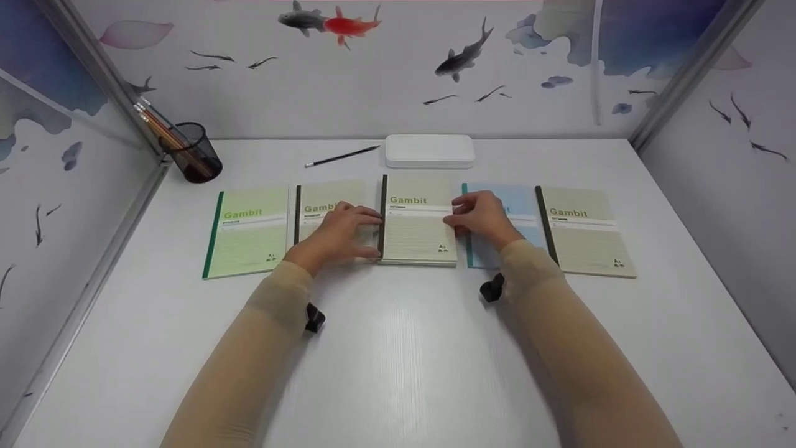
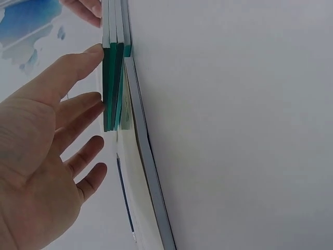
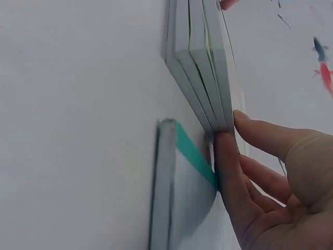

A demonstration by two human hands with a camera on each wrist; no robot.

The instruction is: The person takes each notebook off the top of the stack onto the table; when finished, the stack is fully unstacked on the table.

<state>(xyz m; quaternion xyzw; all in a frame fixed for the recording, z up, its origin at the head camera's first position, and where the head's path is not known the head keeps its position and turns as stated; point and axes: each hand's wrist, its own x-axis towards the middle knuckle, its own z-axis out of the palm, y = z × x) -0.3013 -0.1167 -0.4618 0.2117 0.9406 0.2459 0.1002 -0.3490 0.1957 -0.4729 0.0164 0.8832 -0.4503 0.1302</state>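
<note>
In the head view a stack of notebooks (image 1: pixel 418 239) lies at the middle of the table, its top one with a pale cover and a dark spine. My left hand (image 1: pixel 336 236) is at its left side; in the left wrist view the thumb and fingertips (image 2: pixel 93 52) of that hand (image 2: pixel 41 140) touch the layered spines (image 2: pixel 113 88). At the right edge my right hand (image 1: pixel 488 218) pinches the top notebook, thumb over the cover. Close up, the right hand (image 3: pixel 281 187) has its index finger against the stack's page edges (image 3: pixel 203 88).
A green notebook (image 1: pixel 249 242) and a beige one (image 1: pixel 329 193) lie to the left, a blue one (image 1: pixel 482 249) and another beige one (image 1: pixel 584 242) to the right. Behind are a pencil (image 1: pixel 342 157), a white case (image 1: pixel 429 151) and a mesh pencil cup (image 1: pixel 198 163).
</note>
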